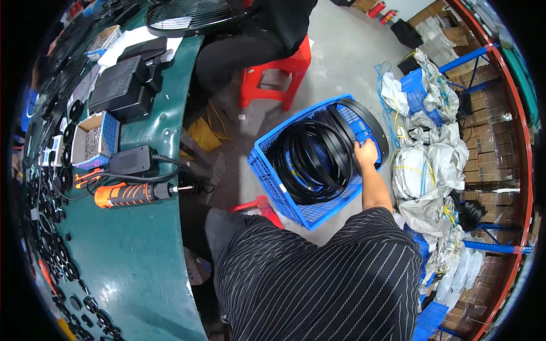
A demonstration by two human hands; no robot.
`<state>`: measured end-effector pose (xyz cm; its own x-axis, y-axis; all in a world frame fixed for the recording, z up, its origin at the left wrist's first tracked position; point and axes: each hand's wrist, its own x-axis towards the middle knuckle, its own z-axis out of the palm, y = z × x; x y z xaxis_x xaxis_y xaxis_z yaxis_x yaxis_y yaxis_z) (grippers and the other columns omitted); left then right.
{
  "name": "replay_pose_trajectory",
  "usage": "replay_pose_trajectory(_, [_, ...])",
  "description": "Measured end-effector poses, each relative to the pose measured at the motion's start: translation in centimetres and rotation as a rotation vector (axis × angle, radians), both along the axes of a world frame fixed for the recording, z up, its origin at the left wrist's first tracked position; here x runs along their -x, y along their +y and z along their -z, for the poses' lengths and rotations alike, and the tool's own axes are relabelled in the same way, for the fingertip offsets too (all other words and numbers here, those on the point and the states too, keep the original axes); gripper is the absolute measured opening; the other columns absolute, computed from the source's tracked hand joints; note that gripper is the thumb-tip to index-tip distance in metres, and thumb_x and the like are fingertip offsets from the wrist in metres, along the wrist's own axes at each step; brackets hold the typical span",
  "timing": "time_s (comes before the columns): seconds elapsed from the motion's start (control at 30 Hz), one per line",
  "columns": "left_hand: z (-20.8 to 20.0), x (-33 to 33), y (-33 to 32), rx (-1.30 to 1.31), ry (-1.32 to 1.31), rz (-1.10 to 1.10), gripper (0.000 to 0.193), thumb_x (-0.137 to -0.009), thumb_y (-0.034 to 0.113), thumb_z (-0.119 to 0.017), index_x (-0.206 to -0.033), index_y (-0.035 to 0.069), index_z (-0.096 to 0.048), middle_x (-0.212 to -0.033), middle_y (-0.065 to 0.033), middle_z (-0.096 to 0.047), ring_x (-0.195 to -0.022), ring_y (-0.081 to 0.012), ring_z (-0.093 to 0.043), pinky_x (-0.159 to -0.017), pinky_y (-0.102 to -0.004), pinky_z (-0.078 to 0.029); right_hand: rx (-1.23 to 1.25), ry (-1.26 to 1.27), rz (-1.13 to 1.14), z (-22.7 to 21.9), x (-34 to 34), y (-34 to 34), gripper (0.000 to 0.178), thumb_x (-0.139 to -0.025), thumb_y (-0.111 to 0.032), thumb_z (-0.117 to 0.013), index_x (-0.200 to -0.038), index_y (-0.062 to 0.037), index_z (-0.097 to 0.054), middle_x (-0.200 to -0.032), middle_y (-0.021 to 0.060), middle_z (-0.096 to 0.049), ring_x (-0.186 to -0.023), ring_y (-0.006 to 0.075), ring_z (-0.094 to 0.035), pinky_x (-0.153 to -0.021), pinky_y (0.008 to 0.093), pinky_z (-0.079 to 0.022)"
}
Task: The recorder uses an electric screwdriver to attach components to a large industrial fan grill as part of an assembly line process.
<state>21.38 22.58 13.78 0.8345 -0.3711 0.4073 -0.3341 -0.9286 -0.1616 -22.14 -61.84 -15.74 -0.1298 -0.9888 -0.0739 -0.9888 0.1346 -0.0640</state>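
Note:
My right hand [367, 153] reaches forward over the right side of a blue plastic crate [322, 220]. Its fingers are closed at the edge of a wide black hoop [372, 121], which stands tilted against the crate's right end. The exact grip is partly hidden by the hand itself. Inside the crate, several black hoops [310, 196] lie piled over one another. My left hand does not show.
On the green workbench [136, 244] at left lie an orange-and-black power screwdriver [133, 194], a box of screws [94, 142] and black cases [122, 88]. A person sits on a red stool [276, 71] beyond the crate. Wrapped bundles [418, 170] line a rack at right.

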Motion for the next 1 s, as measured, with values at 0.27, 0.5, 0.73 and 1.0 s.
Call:
replay_pose_trajectory(0.27, [3.0, 4.6, -13.3, -0.056, 0.241, 0.235, 0.031, -0.086, 0.021, -0.079, -0.107, 0.000, -0.071, -0.105, -0.0186, -0.069, -0.093, -0.0328, -0.066, -0.083, -0.0397, -0.053, 0.177, -0.016, -0.025, 3.3, -1.0, -0.7, 0.058, -0.084, -0.041, -0.071, -0.122, 0.0002, -0.057, -0.119, 0.0227, -0.063, -0.109, 0.0401, -0.062, -0.092, 0.0478, -0.050])
replay_pose_trajectory(0.5, [5.6, 5.3, -15.5, 0.040, 0.416, 0.147, 0.028, -0.091, 0.013, -0.068, -0.116, 0.001, -0.066, -0.111, -0.0215, -0.066, -0.100, -0.0360, -0.064, -0.091, -0.0406, -0.050, 0.083, 0.109, 0.012, 9.2, -2.5, 1.9, 0.041, -0.081, -0.024, -0.070, -0.114, -0.0027, -0.057, -0.117, 0.0192, -0.064, -0.111, 0.0349, -0.064, -0.094, 0.0467, -0.051])
replay_pose_trajectory(0.73, [6.6, 8.0, -19.4, 0.384, 0.439, 0.092, 0.032, -0.078, 0.011, -0.079, -0.106, 0.002, -0.068, -0.108, -0.0163, -0.069, -0.109, -0.0397, -0.062, -0.099, -0.0463, -0.047, -0.422, -0.581, -0.411, -3.7, -8.4, 1.4, 0.048, -0.077, -0.019, -0.068, -0.116, 0.0077, -0.063, -0.064, 0.0148, -0.063, -0.052, 0.0227, -0.060, -0.049, 0.0381, -0.048])
replay_pose_trajectory(1.0, [8.1, 10.4, -20.0, 0.593, 0.373, 0.196, 0.033, -0.076, 0.018, -0.082, -0.103, 0.005, -0.069, -0.105, -0.0120, -0.071, -0.102, -0.0345, -0.066, -0.092, -0.0425, -0.051, 0.014, -0.490, -1.200, -28.0, -8.7, -1.0, 0.080, -0.065, 0.001, -0.080, -0.137, 0.0046, -0.046, -0.119, 0.0111, -0.052, -0.106, 0.0257, -0.054, -0.095, 0.0350, -0.043])
